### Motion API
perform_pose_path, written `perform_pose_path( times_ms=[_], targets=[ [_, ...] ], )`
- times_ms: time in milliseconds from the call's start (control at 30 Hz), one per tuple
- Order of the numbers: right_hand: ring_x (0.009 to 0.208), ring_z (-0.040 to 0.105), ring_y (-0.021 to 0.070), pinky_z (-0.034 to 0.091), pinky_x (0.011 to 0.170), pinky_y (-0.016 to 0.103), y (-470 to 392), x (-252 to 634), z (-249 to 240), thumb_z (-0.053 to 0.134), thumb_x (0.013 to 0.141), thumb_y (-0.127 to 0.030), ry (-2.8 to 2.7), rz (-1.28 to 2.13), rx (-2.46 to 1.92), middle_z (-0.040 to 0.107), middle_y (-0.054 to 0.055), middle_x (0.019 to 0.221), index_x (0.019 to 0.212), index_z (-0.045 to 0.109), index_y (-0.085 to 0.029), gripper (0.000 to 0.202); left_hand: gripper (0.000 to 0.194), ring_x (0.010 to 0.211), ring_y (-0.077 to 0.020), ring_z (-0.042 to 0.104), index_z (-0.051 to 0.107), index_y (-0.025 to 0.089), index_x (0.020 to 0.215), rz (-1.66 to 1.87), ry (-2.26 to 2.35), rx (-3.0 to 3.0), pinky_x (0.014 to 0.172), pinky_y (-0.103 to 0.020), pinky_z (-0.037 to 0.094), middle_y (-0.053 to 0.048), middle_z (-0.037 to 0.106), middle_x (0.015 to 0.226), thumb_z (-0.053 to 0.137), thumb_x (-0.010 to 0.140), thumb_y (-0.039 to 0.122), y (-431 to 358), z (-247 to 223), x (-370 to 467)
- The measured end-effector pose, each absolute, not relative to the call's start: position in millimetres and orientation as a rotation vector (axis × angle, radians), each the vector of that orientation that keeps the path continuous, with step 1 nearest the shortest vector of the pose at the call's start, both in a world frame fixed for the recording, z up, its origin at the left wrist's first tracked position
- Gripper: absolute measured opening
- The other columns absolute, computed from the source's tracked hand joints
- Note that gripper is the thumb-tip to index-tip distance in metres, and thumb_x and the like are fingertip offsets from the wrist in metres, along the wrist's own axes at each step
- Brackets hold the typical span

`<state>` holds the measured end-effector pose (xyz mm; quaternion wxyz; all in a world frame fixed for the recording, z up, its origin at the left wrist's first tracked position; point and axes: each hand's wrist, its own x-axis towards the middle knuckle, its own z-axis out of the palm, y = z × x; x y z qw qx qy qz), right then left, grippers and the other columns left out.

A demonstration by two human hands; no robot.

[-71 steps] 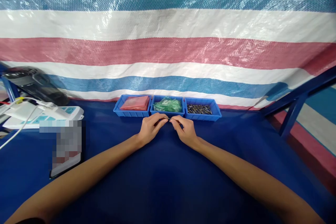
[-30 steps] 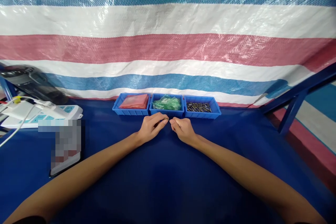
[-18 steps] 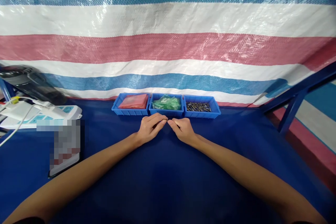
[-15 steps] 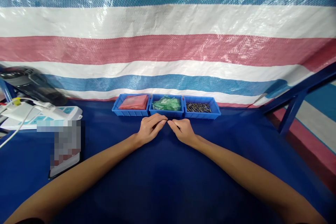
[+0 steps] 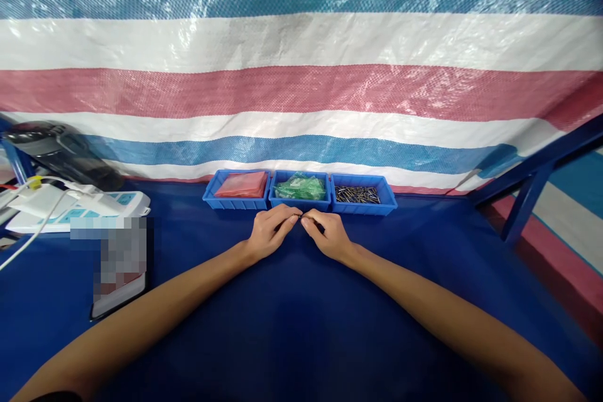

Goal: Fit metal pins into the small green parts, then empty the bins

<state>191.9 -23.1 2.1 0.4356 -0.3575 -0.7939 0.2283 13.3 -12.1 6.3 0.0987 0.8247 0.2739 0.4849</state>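
Note:
My left hand and my right hand meet fingertip to fingertip just in front of the middle blue bin. Both are closed in a pinch, and a tiny dark thing shows between the fingertips, too small to name. Green plastic bags lie in the middle bin. The left bin holds a stack of red plastic sheets or bags. In the right bin are many small metal pieces, perhaps screws.
On the left of the blue table are a white power strip with cables, a phone-like object and a dark bottle. A striped sheet hangs behind. A blue metal frame stands at the right.
The fingertips have shifted slightly against each other, with the right ones pressed closer in. The whole view has moved a little; the bins hold the same contents.

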Motion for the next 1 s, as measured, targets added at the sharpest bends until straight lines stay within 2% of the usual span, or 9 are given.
perform_pose_path(
  times_ms=[233,467,867,1000],
  targets=[
    [0.052,0.041,0.0091,0.034,0.055,0.022,-22.1,191.2,1.5,0.041,0.094,-0.027,-2.015,0.582,-0.841,0.044,-0.003,0.059,0.071,0.048,-0.018,0.026,0.016,0.071,-0.0115,0.064,0.066,0.012,0.098,1.451,0.762,2.442,0.065,-0.020,0.050,-0.006,0.069,0.081,0.052,0.090,0.013,-11.8,6.1,14.1],
    [0.054,0.046,0.0104,0.036,0.057,0.023,-21.4,191.6,-1.3,0.036,0.096,-0.029,-2.081,0.608,-0.881,0.049,-0.002,0.059,0.066,0.043,-0.020,0.033,0.017,0.070,-0.0108,0.063,0.066,0.012,0.100,1.461,0.789,2.430,0.065,-0.020,0.049,-0.006,0.067,0.079,0.053,0.089,0.012,-12.3,6.4,14.1],
    [0.050,0.042,0.0102,0.033,0.054,0.025,-21.8,192.1,-2.1,0.037,0.096,-0.028,-2.100,0.506,-0.852,0.045,-0.002,0.053,0.058,0.041,-0.019,0.040,0.015,0.070,-0.0117,0.063,0.064,0.013,0.096,1.432,0.824,2.441,0.063,-0.020,0.048,-0.006,0.067,0.079,0.050,0.091,0.015,-12.6,6.8,13.2],
    [0.056,0.046,0.0116,0.037,0.056,0.025,-21.2,190.5,-2.0,0.040,0.095,-0.024,-2.034,0.454,-0.784,0.048,0.001,0.062,0.058,0.042,-0.019,0.037,0.017,0.072,-0.0114,0.063,0.063,0.013,0.096,1.379,0.861,2.452,0.063,-0.020,0.048,-0.005,0.067,0.080,0.047,0.093,0.018,-12.0,6.2,13.3]
  ],
)
